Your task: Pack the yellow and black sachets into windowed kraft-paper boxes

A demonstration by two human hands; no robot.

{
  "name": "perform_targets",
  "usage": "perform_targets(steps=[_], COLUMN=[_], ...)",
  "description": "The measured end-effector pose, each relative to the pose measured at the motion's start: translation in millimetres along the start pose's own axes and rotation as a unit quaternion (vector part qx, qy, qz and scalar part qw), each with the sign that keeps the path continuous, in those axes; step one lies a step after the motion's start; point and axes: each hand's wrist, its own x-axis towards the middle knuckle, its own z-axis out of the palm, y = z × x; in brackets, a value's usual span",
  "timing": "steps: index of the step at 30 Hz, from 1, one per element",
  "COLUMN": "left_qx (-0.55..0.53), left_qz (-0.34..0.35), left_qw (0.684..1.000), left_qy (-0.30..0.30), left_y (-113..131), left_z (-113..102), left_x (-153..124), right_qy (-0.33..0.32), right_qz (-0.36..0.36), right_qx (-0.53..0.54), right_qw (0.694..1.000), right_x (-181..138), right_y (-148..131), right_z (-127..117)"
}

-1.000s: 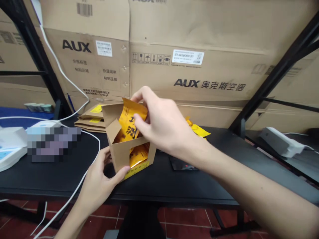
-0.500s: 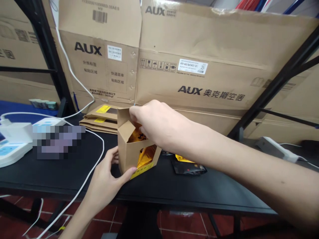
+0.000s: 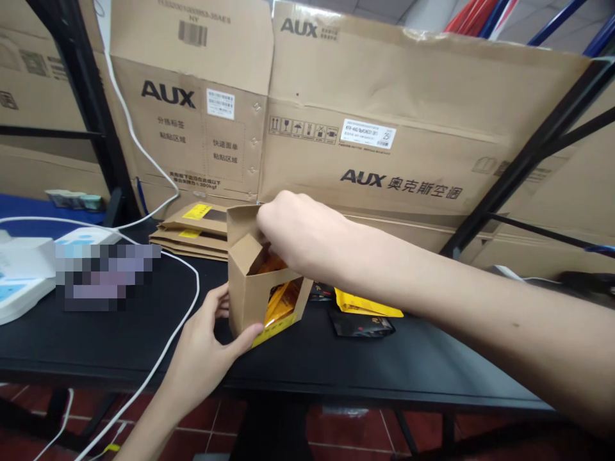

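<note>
A small brown cardboard box (image 3: pixel 247 291) with a cut-out window stands upright on the black table (image 3: pixel 336 365), its top flaps open. My left hand (image 3: pixel 211 349) grips its lower near corner, thumb on the front face. My right hand (image 3: pixel 298 234) reaches into the open top, its fingertips hidden inside the box among the orange sachets (image 3: pixel 281 301) that show through the window. Whether those fingers hold a sachet I cannot tell.
More yellow and black sachets (image 3: pixel 365 314) lie on the table right of the box. Flat folded boxes (image 3: pixel 196 227) are stacked behind. Big AUX cartons (image 3: pixel 384 128) stand along the back. A white device (image 3: pixel 24 275) and a white cable (image 3: pixel 182 307) lie left. Black shelf struts (image 3: pixel 528 153) cross at right.
My right hand has pushed the orange sachet down from above the box top into the box. The left hand keeps its grip on the box corner.
</note>
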Motion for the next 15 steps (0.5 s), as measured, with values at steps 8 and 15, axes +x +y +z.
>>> perform_targets(steps=[8,15], left_qx=[0.006,-0.006], left_qz=[0.003,0.001], left_qw=[1.0,1.0], left_qy=[-0.013,-0.007], left_y=[-4.4,-4.9], left_z=[-1.6,-0.4], left_x=[-2.5,-0.7], right_qy=[-0.112,-0.231], right_qz=[-0.01,-0.04], right_qx=[-0.007,0.092], right_qw=[0.994,0.968], right_x=[4.6,20.5], right_y=[-3.3,12.0], right_z=[3.8,6.6])
